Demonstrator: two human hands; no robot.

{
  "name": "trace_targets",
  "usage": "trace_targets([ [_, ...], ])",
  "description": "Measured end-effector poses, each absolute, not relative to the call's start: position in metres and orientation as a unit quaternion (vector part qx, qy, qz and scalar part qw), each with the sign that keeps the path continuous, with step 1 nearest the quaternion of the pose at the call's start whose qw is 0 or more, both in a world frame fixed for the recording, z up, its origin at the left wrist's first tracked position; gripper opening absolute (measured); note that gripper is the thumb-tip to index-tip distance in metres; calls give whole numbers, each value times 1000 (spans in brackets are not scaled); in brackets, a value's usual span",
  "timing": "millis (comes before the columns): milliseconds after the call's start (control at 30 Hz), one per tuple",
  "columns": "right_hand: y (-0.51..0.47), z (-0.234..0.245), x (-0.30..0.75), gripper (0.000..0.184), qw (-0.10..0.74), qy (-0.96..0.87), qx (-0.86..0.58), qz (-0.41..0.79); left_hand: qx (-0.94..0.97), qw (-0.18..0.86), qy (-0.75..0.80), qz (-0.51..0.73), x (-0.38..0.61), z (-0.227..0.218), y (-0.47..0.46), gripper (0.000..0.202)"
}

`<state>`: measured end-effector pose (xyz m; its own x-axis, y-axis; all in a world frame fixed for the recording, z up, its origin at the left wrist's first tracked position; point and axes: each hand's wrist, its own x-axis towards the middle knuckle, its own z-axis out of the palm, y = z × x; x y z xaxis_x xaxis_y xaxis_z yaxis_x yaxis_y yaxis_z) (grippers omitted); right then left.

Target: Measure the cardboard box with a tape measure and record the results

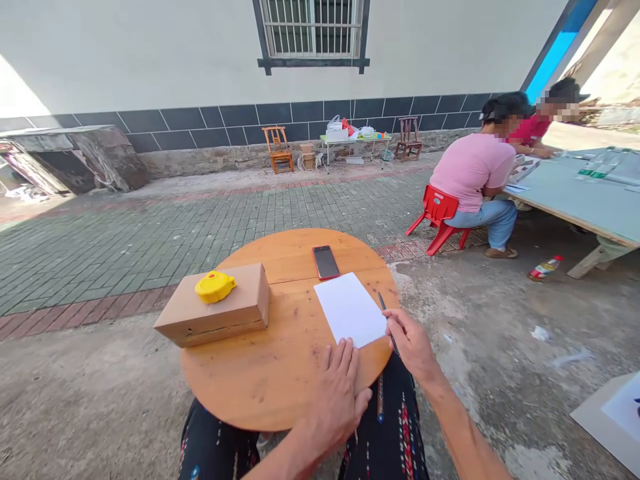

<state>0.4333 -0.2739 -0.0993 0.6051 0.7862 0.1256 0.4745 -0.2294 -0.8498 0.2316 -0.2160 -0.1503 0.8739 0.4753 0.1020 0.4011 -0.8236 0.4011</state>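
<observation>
A blank white sheet of paper (350,308) lies on the right part of a round wooden table (260,380). My left hand (341,383) rests flat on the tabletop, its fingertips at the paper's near edge. In my right hand (407,339) a dark pen (382,301) is pinched between thumb and fingers, at the table's right rim beside the paper's corner. A phone with a red edge (325,262) lies just beyond the paper. On the left, a brown cardboard box (220,313) carries a yellow tape measure (215,287).
Two people sit at a large pale table (575,193) to the right, one on a red chair (440,210). A bottle (545,268) lies on the concrete. By the wall stand a wooden chair (278,150) and a small table with items (355,139).
</observation>
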Motion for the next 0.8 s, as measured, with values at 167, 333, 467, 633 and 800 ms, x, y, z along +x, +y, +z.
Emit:
trace_targets([
  [167,-326,-101,430,39,612,-294,-641,358,958,164,214,97,210,-148,-210,61],
  [333,-342,-104,418,36,638,-322,-652,256,965,157,175,119,170,-145,-204,53],
  [467,-335,-102,406,28,598,-369,-699,134,951,174,198,163,158,-143,-206,38],
  [633,-310,-103,393,26,597,-418,-668,152,920,178,245,247,170,-145,-212,26],
  [800,-292,-110,384,20,576,-426,-677,167,927,140,252,241,184,-148,-213,29],
])
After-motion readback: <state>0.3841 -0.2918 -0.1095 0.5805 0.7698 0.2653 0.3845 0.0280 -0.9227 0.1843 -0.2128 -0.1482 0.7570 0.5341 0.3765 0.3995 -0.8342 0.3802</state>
